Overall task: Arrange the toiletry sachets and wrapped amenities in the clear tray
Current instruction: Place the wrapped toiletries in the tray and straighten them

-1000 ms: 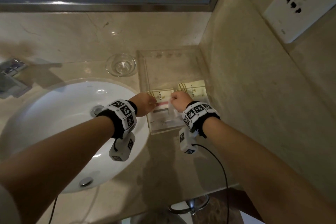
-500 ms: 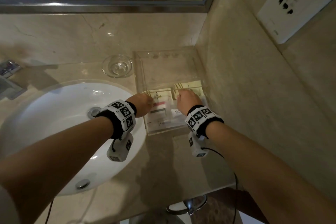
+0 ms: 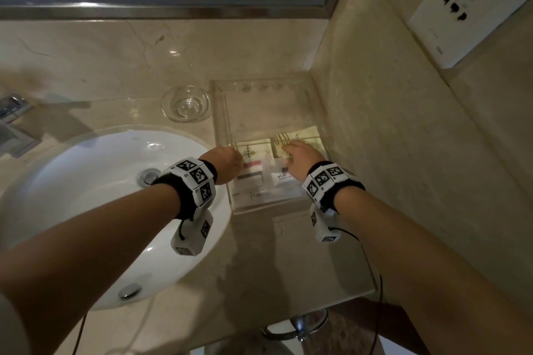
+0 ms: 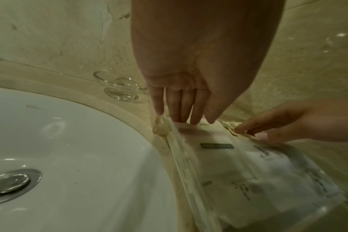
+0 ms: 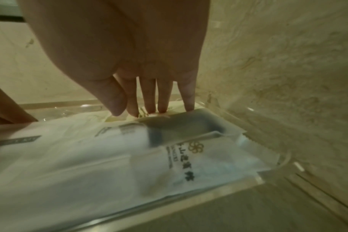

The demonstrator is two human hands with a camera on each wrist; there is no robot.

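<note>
A clear tray [image 3: 259, 106] stands on the counter in the corner by the right wall. Its near half holds two cream sachets with gold lines [image 3: 305, 135] and several white wrapped packets [image 3: 253, 171] in front of them. My left hand [image 3: 230, 157] reaches in at the tray's left side. Its straight fingertips [image 4: 195, 120] touch the left sachets, and the little finger lies outside the tray wall. My right hand [image 3: 288, 150] rests its straight fingertips [image 5: 163, 109] on the right cream sachet, above a white packet with a gold flower logo [image 5: 189, 157].
A white sink basin [image 3: 86, 181] lies left of the tray, with a small glass dish [image 3: 184, 104] behind it and a faucet [image 3: 11, 118] at far left. The marble wall with a socket plate [image 3: 461, 8] closes the right side. A mirror hangs behind.
My right hand has moved forward from the white packets onto the right cream sachet, its fingers now straight. The left hand has crept slightly forward along the tray's left side.
</note>
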